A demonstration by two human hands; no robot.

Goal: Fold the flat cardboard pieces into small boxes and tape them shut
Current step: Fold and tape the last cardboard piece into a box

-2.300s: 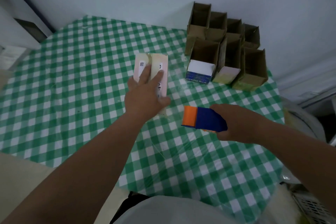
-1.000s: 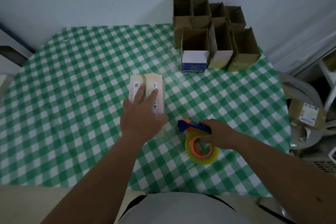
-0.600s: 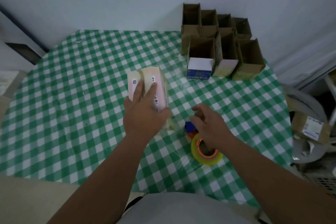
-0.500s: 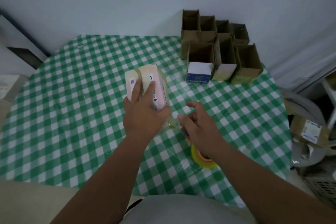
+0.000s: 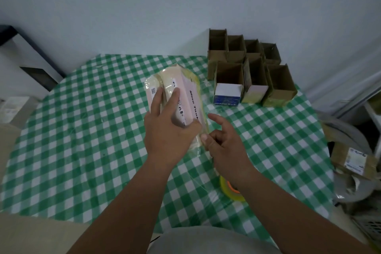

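A pale pink taped box (image 5: 186,90) is tipped up on the green checked table (image 5: 82,134). My left hand (image 5: 168,130) holds it from the near side, fingers spread over its top face and thumb against its right side. My right hand (image 5: 223,140) is at the box's near right corner, its thumb pressing the loose clear tape end there, the other fingers loosely bent. The tape dispenser's yellow roll (image 5: 231,190) lies on the table, mostly hidden under my right forearm.
Several open brown cardboard boxes (image 5: 255,72) stand in rows at the back right by the wall, one with a blue and white front (image 5: 227,94). Right of the table, a labelled carton (image 5: 353,162) rests on a grey chair.
My right hand set the tape dispenser down, let go of it and moved to the box's near corner. My left hand tipped the box up off the table.
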